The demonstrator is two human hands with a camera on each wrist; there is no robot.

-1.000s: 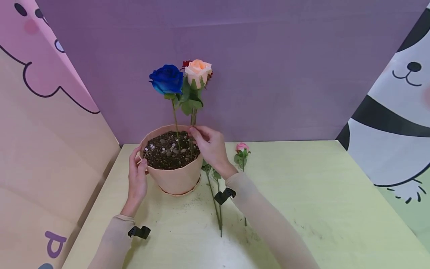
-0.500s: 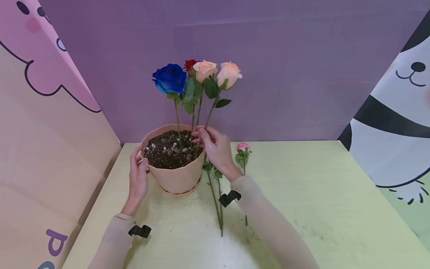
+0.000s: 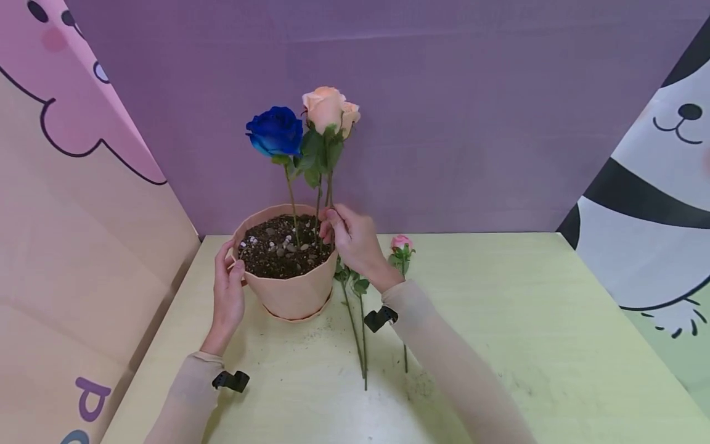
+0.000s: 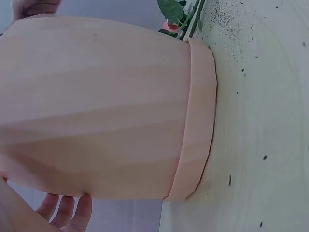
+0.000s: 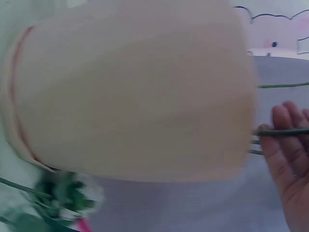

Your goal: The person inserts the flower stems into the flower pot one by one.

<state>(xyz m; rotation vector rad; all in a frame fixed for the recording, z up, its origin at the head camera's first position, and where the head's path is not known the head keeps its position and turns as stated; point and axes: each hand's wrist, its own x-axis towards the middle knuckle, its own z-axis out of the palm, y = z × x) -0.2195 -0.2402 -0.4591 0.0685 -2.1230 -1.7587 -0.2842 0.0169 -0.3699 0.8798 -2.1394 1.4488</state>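
Note:
A pink pot of dark soil stands at the table's left. My left hand grips its left side near the rim; in the left wrist view its fingers touch the wall. At the right rim my right hand pinches the stem of a peach rose. In the right wrist view that green stem crosses the fingers. Partly behind this rose is another peach rose. The blue rose stands upright in the soil. The lower end of the pinched stem is hidden behind my fingers.
Two green stems lie on the table right of the pot, their tops partly hidden. A pink rose lies farther right, under my forearm's line. A purple wall rises behind.
The front peach rose first swung right and apart, then back left, over the other peach rose. The red flower is now hidden. My left hand stays on the pot.

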